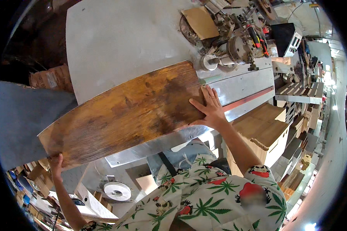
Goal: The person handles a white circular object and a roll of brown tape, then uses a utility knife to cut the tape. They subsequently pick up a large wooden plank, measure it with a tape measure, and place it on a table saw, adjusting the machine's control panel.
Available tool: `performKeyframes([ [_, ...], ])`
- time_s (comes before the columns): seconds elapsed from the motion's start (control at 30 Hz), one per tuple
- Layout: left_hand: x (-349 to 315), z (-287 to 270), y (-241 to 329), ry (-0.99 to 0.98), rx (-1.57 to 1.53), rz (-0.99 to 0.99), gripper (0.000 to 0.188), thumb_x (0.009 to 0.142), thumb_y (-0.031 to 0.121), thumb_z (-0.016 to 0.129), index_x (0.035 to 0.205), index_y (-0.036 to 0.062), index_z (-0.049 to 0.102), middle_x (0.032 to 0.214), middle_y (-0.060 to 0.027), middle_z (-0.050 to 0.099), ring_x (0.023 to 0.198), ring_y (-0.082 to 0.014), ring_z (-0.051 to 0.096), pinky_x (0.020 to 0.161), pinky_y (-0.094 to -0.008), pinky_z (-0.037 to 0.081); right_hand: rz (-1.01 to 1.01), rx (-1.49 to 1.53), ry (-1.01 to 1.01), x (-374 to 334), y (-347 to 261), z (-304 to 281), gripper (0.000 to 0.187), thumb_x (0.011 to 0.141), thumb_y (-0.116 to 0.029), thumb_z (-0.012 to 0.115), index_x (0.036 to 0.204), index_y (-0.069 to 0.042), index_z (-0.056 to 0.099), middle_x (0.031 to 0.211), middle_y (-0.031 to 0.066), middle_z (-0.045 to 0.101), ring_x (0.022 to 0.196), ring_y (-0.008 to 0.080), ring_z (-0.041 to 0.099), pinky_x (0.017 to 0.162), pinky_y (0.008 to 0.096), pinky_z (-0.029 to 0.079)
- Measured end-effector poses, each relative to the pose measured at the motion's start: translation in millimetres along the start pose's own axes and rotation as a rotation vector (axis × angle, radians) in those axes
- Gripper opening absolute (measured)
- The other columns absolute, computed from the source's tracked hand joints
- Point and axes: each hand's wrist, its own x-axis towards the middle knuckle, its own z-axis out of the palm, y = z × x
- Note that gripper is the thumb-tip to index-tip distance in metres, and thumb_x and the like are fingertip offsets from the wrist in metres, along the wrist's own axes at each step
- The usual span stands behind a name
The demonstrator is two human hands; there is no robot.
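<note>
A wide brown wooden board (123,115) with dark stains lies aslant over a machine table (115,42), its left end reaching past the metal edge. My left hand (56,165) grips its near left corner, thumb on top and the other fingers hidden beneath. At the opposite end my right hand (211,109) rests with fingers spread, partly on the board and partly at its right edge. Just beyond that end stands a round spindle-like machine part (210,61) beside the motor assembly (237,50).
A metal rail with a red strip (250,98) runs to the right. Wooden cabinets (258,127) stand by my right arm. A brown flat panel (200,23) and red-black tools (258,40) lie at the back. Below left is a white handwheel (117,191); a dark grey panel (27,123) is farther left.
</note>
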Motion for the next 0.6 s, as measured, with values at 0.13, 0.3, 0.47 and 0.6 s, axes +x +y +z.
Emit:
performKeyframes([
  [0.13, 7, 6, -11, 0.079, 0.058, 0.099, 0.110, 0.088, 0.058, 0.088, 0.161, -0.0091, 0.039, 0.156, -0.0259, 0.056, 0.143, -0.0354, 0.053, 0.119, -0.0467, 0.044, 0.009, -0.006, 0.048, 3, -4, -12, 0.083, 0.072, -0.054, 0.094, 0.146, -0.028, 0.070, 0.167, 0.0244, 0.045, 0.157, 0.0460, 0.040, 0.131, 0.0622, 0.029],
  [0.3, -48, 30, 54, 0.139, -0.270, 0.017, 0.107, 0.084, 0.060, 0.091, 0.151, -0.0129, 0.051, 0.153, -0.0268, 0.057, 0.140, -0.0345, 0.055, 0.118, -0.0492, 0.046, -0.185, -0.197, 0.478, 28, 37, -88, 0.039, 0.080, -0.022, 0.089, 0.117, -0.016, 0.078, 0.137, 0.0095, 0.067, 0.131, 0.0367, 0.061, 0.111, 0.0573, 0.048],
  [0.47, -59, 28, 40, 0.140, -0.229, 0.058, 0.105, 0.085, 0.057, 0.091, 0.153, -0.0124, 0.050, 0.151, -0.0262, 0.060, 0.134, -0.0349, 0.060, 0.116, -0.0472, 0.049, -0.300, -1.035, 0.333, 164, 56, -219, 0.019, 0.092, -0.019, 0.077, 0.109, -0.011, 0.081, 0.136, 0.0090, 0.069, 0.134, 0.0298, 0.062, 0.117, 0.0534, 0.043],
  [0.6, -60, 37, 35, 0.153, -0.176, -0.016, 0.104, 0.088, 0.056, 0.089, 0.153, -0.0137, 0.050, 0.152, -0.0274, 0.059, 0.137, -0.0363, 0.060, 0.116, -0.0472, 0.048, 0.062, -1.234, -0.426, 225, 89, -234, 0.017, 0.093, -0.015, 0.069, 0.094, -0.008, 0.084, 0.106, 0.0135, 0.081, 0.120, 0.0311, 0.073, 0.108, 0.0474, 0.052],
])
